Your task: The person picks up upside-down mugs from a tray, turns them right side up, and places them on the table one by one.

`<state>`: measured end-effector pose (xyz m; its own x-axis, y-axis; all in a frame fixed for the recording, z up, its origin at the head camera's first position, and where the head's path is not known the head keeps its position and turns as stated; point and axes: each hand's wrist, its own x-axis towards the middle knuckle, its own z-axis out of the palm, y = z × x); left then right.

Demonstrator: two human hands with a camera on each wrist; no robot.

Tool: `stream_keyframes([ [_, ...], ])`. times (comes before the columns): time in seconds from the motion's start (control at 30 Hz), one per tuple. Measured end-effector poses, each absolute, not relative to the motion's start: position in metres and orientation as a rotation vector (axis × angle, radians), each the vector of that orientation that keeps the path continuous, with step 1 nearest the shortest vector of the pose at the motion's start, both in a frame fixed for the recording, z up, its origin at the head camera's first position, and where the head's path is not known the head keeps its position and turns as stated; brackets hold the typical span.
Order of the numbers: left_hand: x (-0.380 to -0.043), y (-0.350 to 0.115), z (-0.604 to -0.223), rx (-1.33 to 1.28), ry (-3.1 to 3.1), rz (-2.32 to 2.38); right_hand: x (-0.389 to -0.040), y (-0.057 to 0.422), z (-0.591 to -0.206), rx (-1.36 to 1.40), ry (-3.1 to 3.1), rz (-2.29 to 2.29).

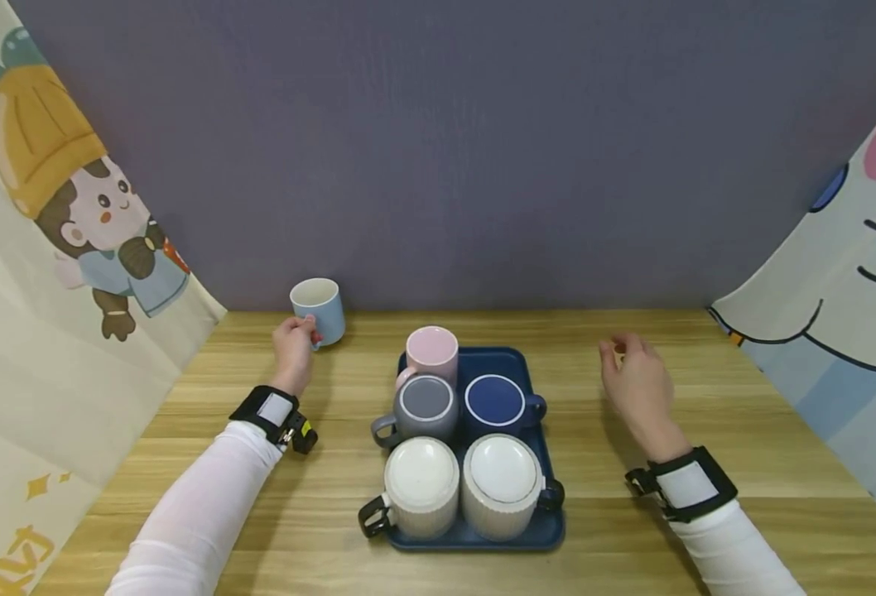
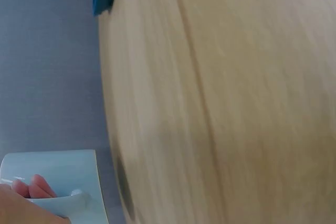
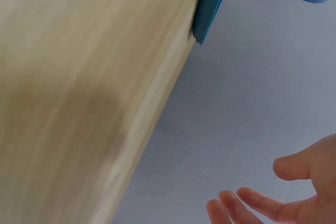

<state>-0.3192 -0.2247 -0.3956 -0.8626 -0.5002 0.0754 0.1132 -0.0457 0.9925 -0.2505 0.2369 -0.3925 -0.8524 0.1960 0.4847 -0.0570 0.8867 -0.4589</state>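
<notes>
1. Landmark: dark blue tray (image 1: pixel 492 362), lying on the desk (image 1: pixel 311 513).
2. Light-blue mug (image 1: pixel 328 323): left of the tray, beyond its far left corner. Mouth up, long axis vertical; in the left wrist view its base appears just clear of the desk.
3. Left hand (image 1: pixel 294 352): the nearer one. Its grip pinches the mug's handle (image 2: pixel 60 203). From this grip, the tray lies rightward and toward the person.
4. Right hand (image 1: pixel 637 385): right of the tray, well apart from the mug. Grip loosely spread, holding nothing.
5. Tray contents: five mugs, apparently base up. Two ribbed mugs (image 1: pixel 425 507) at the near end, grey mug (image 1: pixel 426 414) and navy mug (image 1: pixel 493 401) mid-tray, pink mug (image 1: pixel 433 352) at far left.
</notes>
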Motion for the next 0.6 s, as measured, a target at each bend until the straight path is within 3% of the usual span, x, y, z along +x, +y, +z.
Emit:
stream_keyframes([
  [0.6,-0.328,-0.238,-0.409,0.48,-1.834,-1.968,-0.244,0.251,-0.393,-0.132,-2.511,0.607],
])
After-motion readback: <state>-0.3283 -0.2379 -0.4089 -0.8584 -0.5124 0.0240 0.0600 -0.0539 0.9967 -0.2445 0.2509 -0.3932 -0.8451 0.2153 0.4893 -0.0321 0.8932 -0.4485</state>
